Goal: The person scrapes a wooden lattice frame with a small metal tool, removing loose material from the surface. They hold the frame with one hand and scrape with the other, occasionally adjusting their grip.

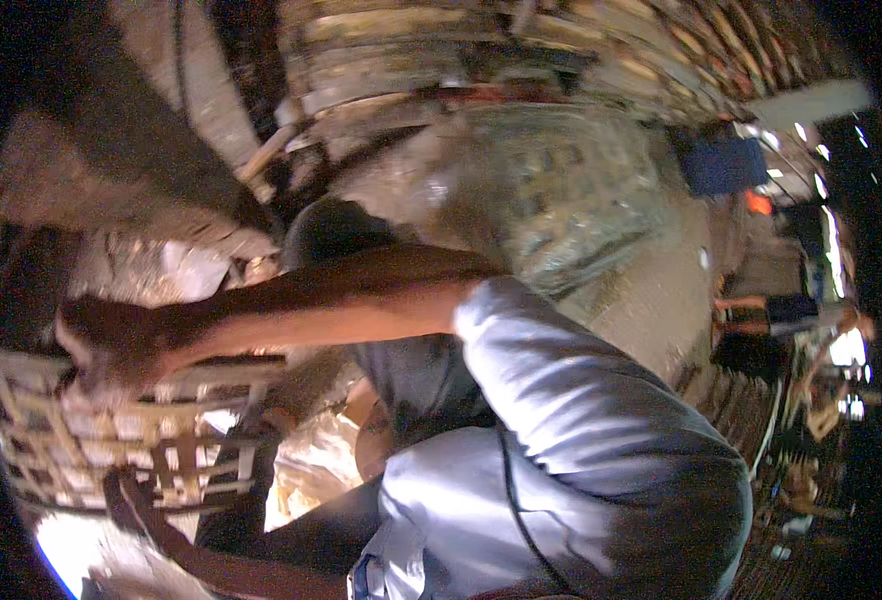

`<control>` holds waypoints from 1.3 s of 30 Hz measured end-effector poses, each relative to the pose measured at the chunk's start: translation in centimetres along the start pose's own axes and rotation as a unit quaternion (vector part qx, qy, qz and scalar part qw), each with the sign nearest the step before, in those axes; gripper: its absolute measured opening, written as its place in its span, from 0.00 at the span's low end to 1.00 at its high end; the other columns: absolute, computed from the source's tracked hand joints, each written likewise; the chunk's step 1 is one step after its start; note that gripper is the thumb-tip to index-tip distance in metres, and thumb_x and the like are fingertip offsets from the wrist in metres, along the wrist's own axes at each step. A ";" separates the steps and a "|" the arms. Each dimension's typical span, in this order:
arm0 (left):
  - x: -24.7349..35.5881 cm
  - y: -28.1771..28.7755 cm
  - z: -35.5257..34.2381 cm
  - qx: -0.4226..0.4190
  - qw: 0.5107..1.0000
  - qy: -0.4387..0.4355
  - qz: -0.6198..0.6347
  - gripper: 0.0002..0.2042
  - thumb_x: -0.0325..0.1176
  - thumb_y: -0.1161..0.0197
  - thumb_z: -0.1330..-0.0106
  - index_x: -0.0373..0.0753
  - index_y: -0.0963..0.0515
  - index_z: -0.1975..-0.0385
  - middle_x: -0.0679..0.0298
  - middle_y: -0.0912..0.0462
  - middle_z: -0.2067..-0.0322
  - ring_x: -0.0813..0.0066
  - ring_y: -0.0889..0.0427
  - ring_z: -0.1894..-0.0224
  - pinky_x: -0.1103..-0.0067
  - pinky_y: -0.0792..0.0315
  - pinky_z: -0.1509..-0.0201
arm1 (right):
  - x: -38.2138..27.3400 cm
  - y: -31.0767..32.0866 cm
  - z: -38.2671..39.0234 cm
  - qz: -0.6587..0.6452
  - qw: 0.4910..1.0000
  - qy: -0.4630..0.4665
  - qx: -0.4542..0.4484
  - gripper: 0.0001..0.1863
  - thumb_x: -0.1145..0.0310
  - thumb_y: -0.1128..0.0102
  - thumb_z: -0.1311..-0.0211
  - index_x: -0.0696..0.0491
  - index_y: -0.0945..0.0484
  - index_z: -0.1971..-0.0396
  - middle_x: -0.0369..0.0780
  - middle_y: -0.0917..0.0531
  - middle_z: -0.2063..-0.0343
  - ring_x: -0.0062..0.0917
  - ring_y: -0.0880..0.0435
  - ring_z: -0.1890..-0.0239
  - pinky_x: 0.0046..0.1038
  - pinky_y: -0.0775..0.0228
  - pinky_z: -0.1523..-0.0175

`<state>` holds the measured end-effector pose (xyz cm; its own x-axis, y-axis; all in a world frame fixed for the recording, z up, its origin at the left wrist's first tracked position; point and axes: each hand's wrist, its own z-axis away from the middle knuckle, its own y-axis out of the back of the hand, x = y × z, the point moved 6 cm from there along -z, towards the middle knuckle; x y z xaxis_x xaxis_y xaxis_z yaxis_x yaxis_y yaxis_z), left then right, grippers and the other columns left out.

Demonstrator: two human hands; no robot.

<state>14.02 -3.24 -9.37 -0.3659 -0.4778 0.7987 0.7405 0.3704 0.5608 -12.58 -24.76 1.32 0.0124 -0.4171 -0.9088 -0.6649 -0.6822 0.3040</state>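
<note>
A woven lattice of pale flat strips (201,460) stands at the lower left. My right hand (106,355) is closed on its upper edge, slightly blurred, at the end of my bare forearm crossing the middle. Lower down, my left hand (131,495) lies in shadow against the bottom part of the lattice, its fingers stretched out. My light grey sleeve (591,420) covers much of the lower right. Behind and under my right arm is dark cloth (411,380), beside some pale crumpled material (316,460) that I cannot make out.
A large dusty wooden beam (121,180) slants at the upper left. Stacked planks (411,50) line the far side. A dull lumpy mound (571,200) lies beyond my arm. A person (791,315) and a blue panel (721,165) are at the far right.
</note>
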 end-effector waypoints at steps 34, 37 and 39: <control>12.2 -3.6 6.1 0.027 0.996 -0.036 0.071 0.14 0.41 0.33 0.36 0.34 0.20 0.70 0.65 0.17 0.75 0.81 0.17 0.76 0.81 0.23 0.74 | -3.4 1.4 2.0 -0.197 0.970 -0.140 0.019 0.14 0.63 0.38 0.35 0.59 0.17 0.60 0.36 0.14 0.67 0.16 0.18 0.65 0.22 0.27 0.57; 12.2 -4.0 6.2 0.034 0.993 -0.016 0.114 0.13 0.40 0.33 0.37 0.34 0.20 0.71 0.65 0.16 0.76 0.81 0.17 0.76 0.82 0.24 0.74 | -3.3 1.6 2.2 -0.162 0.978 -0.126 0.030 0.14 0.62 0.39 0.35 0.59 0.17 0.60 0.36 0.14 0.67 0.16 0.18 0.65 0.22 0.27 0.56; 11.9 -3.9 6.1 0.040 0.991 -0.037 0.120 0.14 0.40 0.32 0.37 0.34 0.20 0.72 0.65 0.16 0.77 0.82 0.18 0.77 0.82 0.24 0.74 | -3.2 1.4 2.3 -0.163 0.976 -0.139 0.030 0.14 0.62 0.39 0.35 0.59 0.17 0.60 0.35 0.14 0.67 0.16 0.18 0.65 0.22 0.28 0.56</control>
<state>3.36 -5.53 -0.77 -0.2267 -0.3086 0.9238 0.7661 0.5292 0.3648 -15.27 -23.02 4.04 0.0328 0.0021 -0.9995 -0.7017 -0.7120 -0.0245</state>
